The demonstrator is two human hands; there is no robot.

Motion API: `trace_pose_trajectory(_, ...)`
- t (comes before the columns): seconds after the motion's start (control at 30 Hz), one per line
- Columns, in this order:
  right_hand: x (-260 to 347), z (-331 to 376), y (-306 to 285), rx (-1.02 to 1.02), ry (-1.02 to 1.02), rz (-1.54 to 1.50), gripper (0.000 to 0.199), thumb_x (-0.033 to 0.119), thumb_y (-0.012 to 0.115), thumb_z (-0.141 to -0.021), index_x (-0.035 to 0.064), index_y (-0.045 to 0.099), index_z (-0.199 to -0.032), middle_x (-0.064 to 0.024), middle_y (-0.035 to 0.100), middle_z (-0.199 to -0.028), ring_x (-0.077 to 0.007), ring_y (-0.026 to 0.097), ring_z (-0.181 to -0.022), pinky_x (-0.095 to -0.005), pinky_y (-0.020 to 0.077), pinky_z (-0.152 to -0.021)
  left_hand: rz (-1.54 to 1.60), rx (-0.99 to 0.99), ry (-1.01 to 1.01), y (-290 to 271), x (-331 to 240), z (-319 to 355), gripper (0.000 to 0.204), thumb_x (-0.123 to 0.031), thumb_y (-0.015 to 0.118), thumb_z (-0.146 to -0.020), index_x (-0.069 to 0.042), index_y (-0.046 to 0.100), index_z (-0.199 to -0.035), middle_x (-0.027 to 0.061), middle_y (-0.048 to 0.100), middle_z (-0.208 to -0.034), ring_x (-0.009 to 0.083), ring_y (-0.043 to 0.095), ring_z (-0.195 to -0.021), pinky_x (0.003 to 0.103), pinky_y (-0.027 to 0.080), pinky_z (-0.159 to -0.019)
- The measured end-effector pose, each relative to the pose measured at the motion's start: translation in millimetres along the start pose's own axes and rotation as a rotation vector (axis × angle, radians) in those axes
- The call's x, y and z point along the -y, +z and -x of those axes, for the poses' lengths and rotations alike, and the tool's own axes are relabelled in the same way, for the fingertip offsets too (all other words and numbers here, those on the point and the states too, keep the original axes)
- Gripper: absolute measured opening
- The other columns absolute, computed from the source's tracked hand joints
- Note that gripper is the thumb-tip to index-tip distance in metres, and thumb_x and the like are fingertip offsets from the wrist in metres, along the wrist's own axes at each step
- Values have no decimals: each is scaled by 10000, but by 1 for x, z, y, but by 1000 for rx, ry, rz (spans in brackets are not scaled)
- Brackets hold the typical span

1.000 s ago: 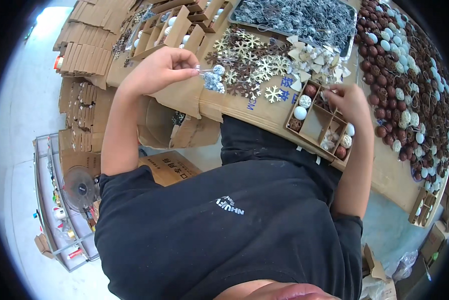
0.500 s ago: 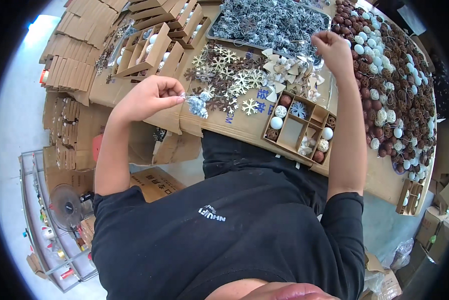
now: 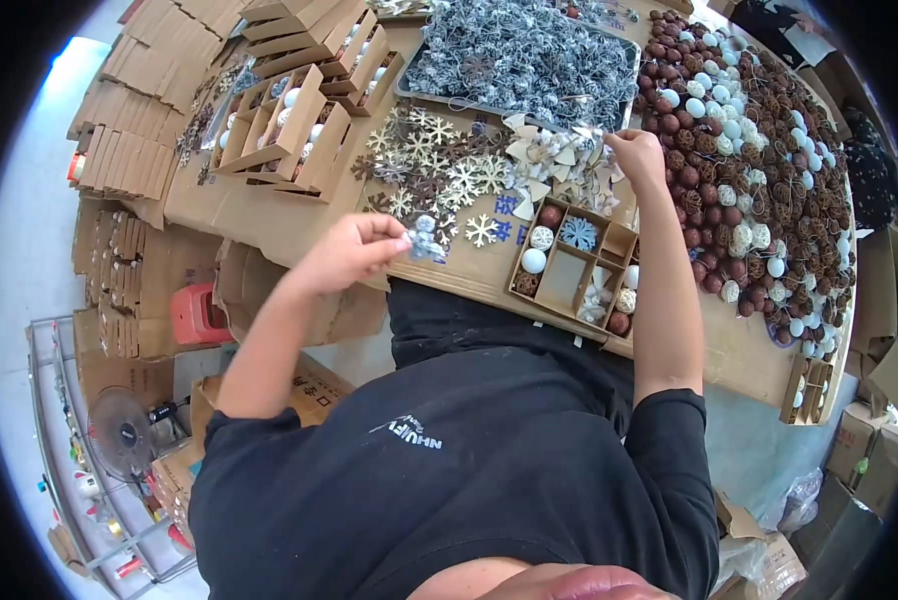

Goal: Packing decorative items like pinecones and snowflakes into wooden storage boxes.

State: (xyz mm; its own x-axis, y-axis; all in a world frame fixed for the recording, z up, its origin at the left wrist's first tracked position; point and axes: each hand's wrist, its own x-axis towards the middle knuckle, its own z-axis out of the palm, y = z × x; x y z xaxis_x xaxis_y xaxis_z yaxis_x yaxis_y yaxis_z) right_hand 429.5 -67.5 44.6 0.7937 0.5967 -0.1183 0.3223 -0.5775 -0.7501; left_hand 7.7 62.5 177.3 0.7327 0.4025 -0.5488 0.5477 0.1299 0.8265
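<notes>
My left hand (image 3: 357,252) pinches a small bunch of frosted silver pine cones (image 3: 425,238) above the table's near edge. Farther right, my right hand (image 3: 637,158) has its fingers pressed together at a pile of pale wooden tree-shaped pieces (image 3: 559,165); what they grip is too small to make out. Below that pile sits a divided cardboard box (image 3: 566,280). Brown and white balls (image 3: 541,238) line its left side, a pale blue snowflake (image 3: 578,234) fills one compartment, and white pieces (image 3: 596,298) lie in another.
A tray (image 3: 439,101) heaped with frosted pine cones (image 3: 519,60) stands at the back. Wooden snowflakes (image 3: 459,180) are spread before it. Filled divided boxes (image 3: 289,130) stack to the left, and many brown and white balls (image 3: 739,170) cover the right side.
My left hand has moved right and slightly nearer with the pine cones. My right hand has come down from over the tray's corner to the wooden pieces. The view has shifted slightly.
</notes>
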Motion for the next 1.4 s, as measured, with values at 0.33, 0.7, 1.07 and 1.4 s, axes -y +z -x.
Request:
trace_pose_trajectory(0.33, 58, 40, -29, -182, -276, -35, 319, 335, 740, -867, 64, 783, -1030, -78, 716, -743, -144, 630, -636, -311, 501, -636, 856, 293, 45, 69, 39, -15, 113, -152, 575, -1007, -51, 574, -1059, -23, 508, -771, 56, 400, -623, 214, 349, -565)
trace_pose_trajectory(0.7, 73, 130, -73, 15, -353, -675, 177, 129, 628, -991, -16, 725, -1017, 26, 670, -802, -25, 539, -707, -195, 417, -621, 1160, 887, 373, 122, 0, -54, 435, -165, 573, -991, -26, 469, -1390, -12, 555, -747, 66, 416, -593, 227, 345, -565)
trace_pose_trajectory(1.07, 68, 177, -85, 291, -419, -692, 170, 97, 668, -947, -33, 745, -1024, 7, 700, -836, -42, 569, -749, -216, 457, -658, 257, 291, 421, 151, -64, -85, 433, -179, 697, -961, 1, 554, -1328, -50, 624, -838, -3, 498, -685, 163, 366, -577)
trace_pose_trajectory(1.4, 41, 177, -60, 70, -422, -731, 451, 147, 747, -871, 36, 625, -1291, -37, 629, -1104, -93, 570, -910, -228, 481, -719, 334, 254, 409, 152, -74, -95, 194, -216, 657, -1002, -33, 697, -950, -69, 532, -667, 0, 406, -516, 170, 295, -456)
